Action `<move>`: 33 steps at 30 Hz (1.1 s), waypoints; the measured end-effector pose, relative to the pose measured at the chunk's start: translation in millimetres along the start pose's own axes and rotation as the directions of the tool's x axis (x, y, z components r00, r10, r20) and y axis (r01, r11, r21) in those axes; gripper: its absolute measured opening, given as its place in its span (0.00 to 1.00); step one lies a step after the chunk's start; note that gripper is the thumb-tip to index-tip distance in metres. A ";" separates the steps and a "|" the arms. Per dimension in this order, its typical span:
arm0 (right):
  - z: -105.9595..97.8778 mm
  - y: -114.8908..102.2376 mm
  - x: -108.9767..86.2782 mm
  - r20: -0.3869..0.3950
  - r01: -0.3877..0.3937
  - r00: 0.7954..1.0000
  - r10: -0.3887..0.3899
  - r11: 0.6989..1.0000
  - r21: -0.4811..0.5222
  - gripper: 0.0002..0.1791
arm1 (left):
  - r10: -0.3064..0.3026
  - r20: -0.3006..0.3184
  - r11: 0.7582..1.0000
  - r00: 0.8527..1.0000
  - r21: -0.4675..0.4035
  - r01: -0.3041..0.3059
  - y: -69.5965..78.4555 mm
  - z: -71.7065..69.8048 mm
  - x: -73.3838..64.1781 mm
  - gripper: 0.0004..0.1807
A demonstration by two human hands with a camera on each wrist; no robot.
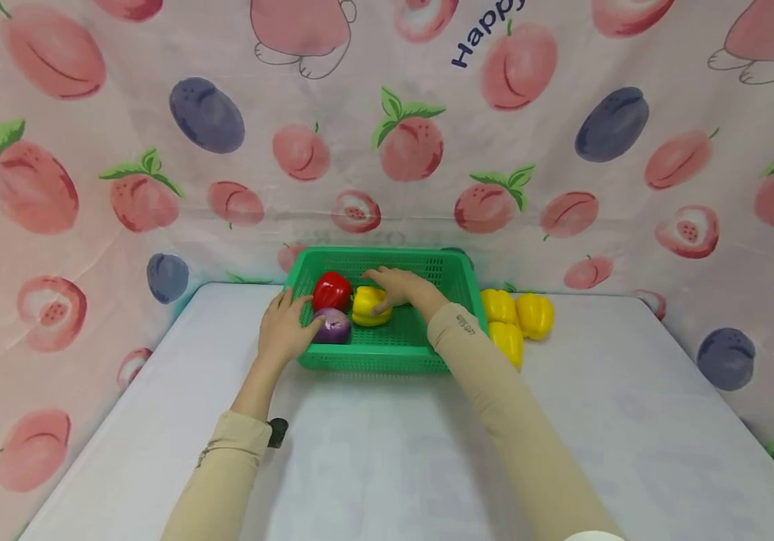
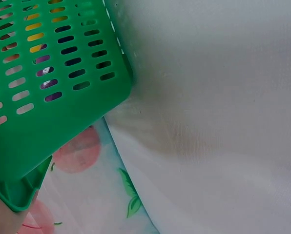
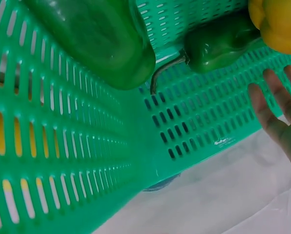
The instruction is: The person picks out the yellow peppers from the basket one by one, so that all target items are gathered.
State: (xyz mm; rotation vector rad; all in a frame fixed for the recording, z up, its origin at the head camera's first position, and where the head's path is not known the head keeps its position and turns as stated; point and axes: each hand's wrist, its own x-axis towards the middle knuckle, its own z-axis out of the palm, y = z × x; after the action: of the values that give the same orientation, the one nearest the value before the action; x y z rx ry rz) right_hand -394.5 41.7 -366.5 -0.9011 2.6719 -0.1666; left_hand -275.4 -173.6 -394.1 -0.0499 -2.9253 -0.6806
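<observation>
A green plastic basket (image 1: 387,359) stands against the back of the table. In it, on the left, are a red bell pepper (image 1: 331,290), a glossy purple round vegetable (image 1: 333,327) whose kind I cannot tell, and a yellow bell pepper (image 1: 368,306). My right hand (image 1: 402,287) reaches over the yellow pepper with fingers spread; the right wrist view shows straight fingers (image 3: 265,105). That view also shows a large green pepper (image 3: 94,39) and a smaller green pepper (image 3: 218,44) in the basket. My left hand (image 1: 282,330) rests at the basket's left rim, thumb by the purple vegetable.
Several yellow bell peppers (image 1: 509,319) sit together on the white table (image 1: 387,451), just right of the basket. A cloth (image 1: 360,98) printed with fruit hangs behind and at both sides.
</observation>
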 end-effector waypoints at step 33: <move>7.7 -5.0 9.7 0.046 0.033 0.998 -0.033 0.999 0.011 0.38 | -0.008 -0.002 1.000 1.000 -0.009 0.008 0.9 -0.9 -0.1 0.32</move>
State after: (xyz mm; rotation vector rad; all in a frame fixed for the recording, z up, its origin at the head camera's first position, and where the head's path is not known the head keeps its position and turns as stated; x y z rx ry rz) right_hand -396.3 31.8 -375.2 -0.9349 2.6126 -0.1643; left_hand -275.1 -173.2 -393.0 -0.0380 -2.9220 -0.6943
